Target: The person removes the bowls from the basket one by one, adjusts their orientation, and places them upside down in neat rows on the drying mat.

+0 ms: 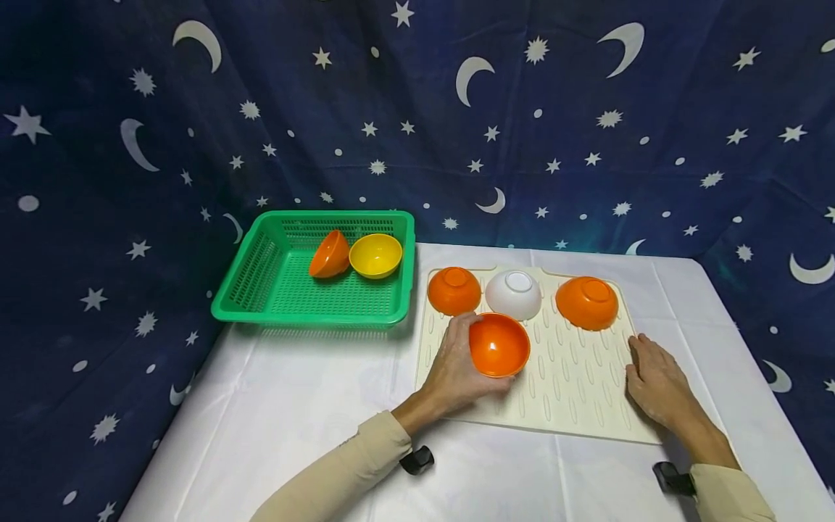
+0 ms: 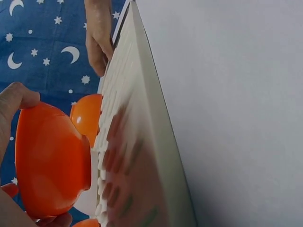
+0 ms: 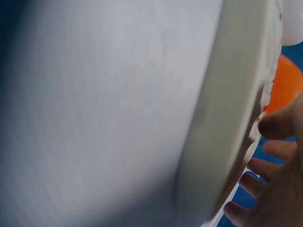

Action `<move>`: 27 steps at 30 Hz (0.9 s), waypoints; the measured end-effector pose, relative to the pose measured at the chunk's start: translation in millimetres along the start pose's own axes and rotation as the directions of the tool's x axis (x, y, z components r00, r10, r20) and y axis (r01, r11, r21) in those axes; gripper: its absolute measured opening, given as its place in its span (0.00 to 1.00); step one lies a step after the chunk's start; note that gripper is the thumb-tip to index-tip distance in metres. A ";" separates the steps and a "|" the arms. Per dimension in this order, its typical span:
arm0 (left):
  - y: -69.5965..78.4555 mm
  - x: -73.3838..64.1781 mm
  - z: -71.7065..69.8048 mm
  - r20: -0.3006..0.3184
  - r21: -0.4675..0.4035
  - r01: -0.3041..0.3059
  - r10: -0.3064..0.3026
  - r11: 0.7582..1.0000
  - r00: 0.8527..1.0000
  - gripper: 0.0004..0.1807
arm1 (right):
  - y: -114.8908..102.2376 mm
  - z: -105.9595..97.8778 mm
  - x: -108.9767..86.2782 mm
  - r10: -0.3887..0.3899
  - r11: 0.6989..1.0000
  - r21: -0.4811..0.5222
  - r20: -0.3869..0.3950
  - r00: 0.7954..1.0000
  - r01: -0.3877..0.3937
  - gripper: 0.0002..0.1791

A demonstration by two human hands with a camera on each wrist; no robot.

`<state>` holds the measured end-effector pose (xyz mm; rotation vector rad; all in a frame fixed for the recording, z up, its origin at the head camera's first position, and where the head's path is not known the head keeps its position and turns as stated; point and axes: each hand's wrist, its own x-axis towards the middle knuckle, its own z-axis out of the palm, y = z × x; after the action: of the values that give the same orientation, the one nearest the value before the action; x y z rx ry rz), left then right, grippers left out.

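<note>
An orange bowl is gripped at its rim by my left hand, over the front left part of a cream drying mat. Its inside faces up toward the head camera. In the left wrist view the bowl has its base toward the mat's ridges. My right hand rests at the mat's right edge, its fingers loose and holding nothing. Along the mat's back lie three upside-down bowls: a small orange bowl, a white bowl and a larger orange bowl.
To the left of the mat stands a green basket. Inside it, a tilted orange bowl leans beside a yellow bowl. A white cloth covers the table, and a dark blue star-patterned curtain hangs behind.
</note>
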<state>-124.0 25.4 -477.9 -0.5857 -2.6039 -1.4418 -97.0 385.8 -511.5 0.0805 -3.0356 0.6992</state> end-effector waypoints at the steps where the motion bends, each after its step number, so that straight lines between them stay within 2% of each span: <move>1: 1.4 0.1 1.6 0.001 0.003 -0.003 0.003 1.000 1.000 0.52 | -2.7 0.5 -1.7 -0.006 1.000 0.014 -0.038 0.999 0.006 0.31; 4: 4.4 0.6 5.2 0.002 0.015 -0.015 0.015 1.000 1.000 0.52 | -14.0 -0.2 -5.9 -0.018 0.998 0.060 -0.123 0.992 0.026 0.32; 6: 5.9 1.0 6.8 0.000 0.027 -0.019 0.019 0.999 1.000 0.52 | -24.3 -2.4 -8.0 -0.025 0.995 0.090 -0.146 0.989 0.038 0.31; 10: 7.4 1.1 8.5 -0.007 0.038 -0.018 0.019 0.999 1.000 0.52 | -49.7 -6.4 -11.5 -0.049 0.982 0.179 -0.102 0.994 0.067 0.29; 13: 7.3 1.3 9.5 0.002 0.034 -0.036 0.035 0.999 0.999 0.53 | -71.4 -4.6 -13.7 -0.052 0.953 0.297 -0.040 0.998 0.062 0.27; 15: 7.3 1.2 9.7 0.008 0.032 -0.060 0.060 0.998 0.998 0.54 | -85.5 0.3 -13.9 -0.073 0.923 0.378 -0.009 0.997 0.071 0.25; 20: 8.4 0.7 10.0 0.035 0.031 -0.118 0.117 0.993 0.993 0.55 | -111.3 14.7 -11.7 -0.151 0.796 0.597 0.039 0.988 0.098 0.24; 24: 8.8 0.1 9.7 0.075 0.047 -0.167 0.163 0.985 0.984 0.57 | -120.5 19.7 -9.8 -0.120 0.711 0.701 0.044 0.992 0.055 0.25; 27: 8.3 -0.1 9.4 0.111 0.063 -0.215 0.207 0.975 0.972 0.59 | -124.3 21.4 -7.9 -0.083 0.672 0.740 0.058 0.995 0.013 0.27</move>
<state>-120.0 37.2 -476.5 -0.9193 -2.5638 -1.2758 -82.4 265.2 -476.7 0.2058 -2.5673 1.9188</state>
